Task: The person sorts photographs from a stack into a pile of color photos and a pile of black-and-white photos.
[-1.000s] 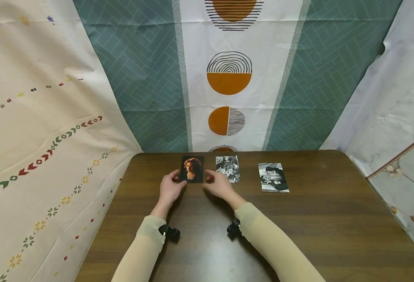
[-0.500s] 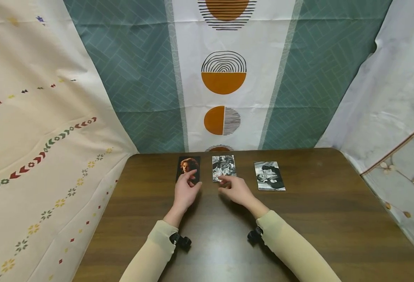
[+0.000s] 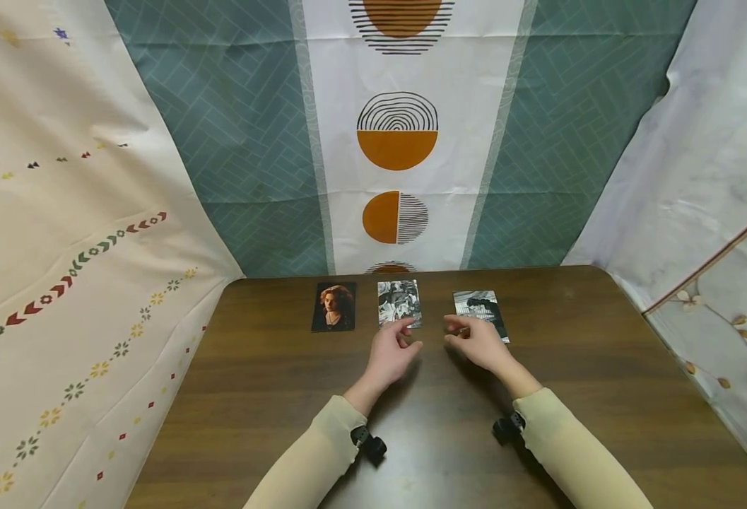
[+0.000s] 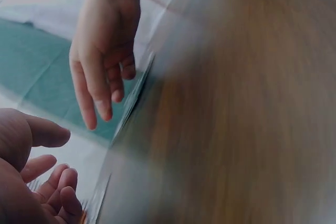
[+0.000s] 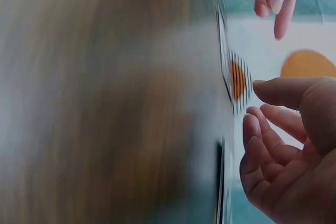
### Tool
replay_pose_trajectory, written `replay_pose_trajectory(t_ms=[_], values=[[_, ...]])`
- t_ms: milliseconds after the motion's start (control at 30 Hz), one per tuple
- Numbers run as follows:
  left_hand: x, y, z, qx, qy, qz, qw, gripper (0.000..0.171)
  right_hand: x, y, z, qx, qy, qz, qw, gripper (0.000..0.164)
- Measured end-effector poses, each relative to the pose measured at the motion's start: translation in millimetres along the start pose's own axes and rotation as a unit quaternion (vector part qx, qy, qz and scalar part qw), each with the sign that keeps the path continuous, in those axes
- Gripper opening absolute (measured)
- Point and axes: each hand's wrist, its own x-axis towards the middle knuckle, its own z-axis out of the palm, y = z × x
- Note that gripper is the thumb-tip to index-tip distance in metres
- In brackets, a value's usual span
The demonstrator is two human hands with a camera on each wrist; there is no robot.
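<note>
Three photo cards lie in a loose row along the far side of the brown table. The leftmost, a colour portrait card (image 3: 333, 308), has no hand on it. A black-and-white card (image 3: 398, 300) sits in the middle, its lower edge overlapped by the fingers of the left hand (image 3: 389, 355). To the right, a second black-and-white card (image 3: 483, 302) is partly covered in the head view by the right hand (image 3: 481, 345). Both hands hover with loosely bent fingers and nothing held. In the left wrist view, a gap shows between the left thumb and fingers.
The wood-grain table (image 3: 252, 403) ends at a far edge just behind the cards. A teal and white cloth (image 3: 252, 141) with orange circles hangs there. Patterned pale cloths flank both sides. A small black camera (image 3: 369, 444) is strapped to the left wrist.
Both hands have let go of the portrait card and moved right, the left to the middle card, the right to the rightmost one. The head view has shifted slightly right.
</note>
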Motion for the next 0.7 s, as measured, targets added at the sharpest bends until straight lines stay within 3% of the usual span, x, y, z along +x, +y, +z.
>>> replay_pose_trajectory(t_ms=[167,367,533,700], values=[[4.5,11.4,32.7,0.004,-0.042,-0.004,0.9991,0.048,-9,24,-24,-0.021,0.032,0.012,0.999,0.046],[14.4,17.6,59.6,0.044,-0.053,-0.01,0.9976,0.045,-13,42,-42,-0.039,0.067,0.025,0.997,0.045],[20.6,26.7,76.1,0.09,-0.048,-0.048,0.9937,0.046,-15,56,-53,-0.053,0.076,0.045,0.995,0.05],[25.0,36.1,88.1,0.142,-0.046,-0.086,0.985,0.045,-18,66,-61,-0.069,0.054,0.078,0.993,0.06]])
